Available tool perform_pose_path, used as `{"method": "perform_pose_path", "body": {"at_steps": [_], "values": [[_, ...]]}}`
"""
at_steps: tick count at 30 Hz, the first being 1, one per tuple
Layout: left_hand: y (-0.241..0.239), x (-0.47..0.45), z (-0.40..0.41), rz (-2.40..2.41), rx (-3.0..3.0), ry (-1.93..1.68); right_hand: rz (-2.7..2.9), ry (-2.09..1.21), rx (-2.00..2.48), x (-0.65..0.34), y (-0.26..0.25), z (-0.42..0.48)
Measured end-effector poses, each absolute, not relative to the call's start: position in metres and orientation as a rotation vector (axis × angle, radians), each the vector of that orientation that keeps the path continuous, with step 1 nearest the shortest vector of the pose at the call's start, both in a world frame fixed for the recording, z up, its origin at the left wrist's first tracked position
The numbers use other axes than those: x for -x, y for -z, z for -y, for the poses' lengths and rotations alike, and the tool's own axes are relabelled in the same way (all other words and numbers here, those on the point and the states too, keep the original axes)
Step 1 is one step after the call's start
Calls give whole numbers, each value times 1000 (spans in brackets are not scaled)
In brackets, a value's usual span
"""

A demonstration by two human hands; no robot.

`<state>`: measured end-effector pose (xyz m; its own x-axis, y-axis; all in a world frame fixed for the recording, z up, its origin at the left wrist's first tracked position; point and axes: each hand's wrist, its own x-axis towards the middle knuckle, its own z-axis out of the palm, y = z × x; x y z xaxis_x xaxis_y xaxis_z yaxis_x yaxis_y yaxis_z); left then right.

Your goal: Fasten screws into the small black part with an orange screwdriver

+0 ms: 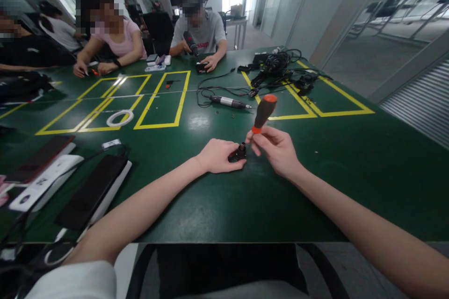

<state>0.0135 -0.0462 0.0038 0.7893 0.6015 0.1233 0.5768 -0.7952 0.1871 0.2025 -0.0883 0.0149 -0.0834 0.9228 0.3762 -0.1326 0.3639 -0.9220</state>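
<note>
My left hand (220, 156) rests on the green table and is closed around a small black part (239, 153), whose exact kind I cannot make out. A short round stub stands up on the part's right end. Close by on the right, my right hand (277, 149) grips a screwdriver (265, 111) with a black and orange handle. The handle points up and leans a little to the right. Its lower end is near the black part; the shaft is hidden or too small to see, so I cannot tell whether it touches.
Beyond my hands lies a corded electric screwdriver (229, 102). Black cables (277, 67) are heaped at the back right. A white ring (119, 118) lies within yellow tape lines. Phones and power banks (93, 191) sit at the left. Across the table, a person (199, 32) holds a power tool.
</note>
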Motion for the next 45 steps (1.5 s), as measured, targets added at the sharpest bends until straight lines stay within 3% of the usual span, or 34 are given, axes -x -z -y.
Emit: {"method": "perform_pose_path", "body": {"at_steps": [45], "values": [[-3, -12, 46, -943, -2832, -246, 1273, -1225, 786, -200, -13, 87]]}}
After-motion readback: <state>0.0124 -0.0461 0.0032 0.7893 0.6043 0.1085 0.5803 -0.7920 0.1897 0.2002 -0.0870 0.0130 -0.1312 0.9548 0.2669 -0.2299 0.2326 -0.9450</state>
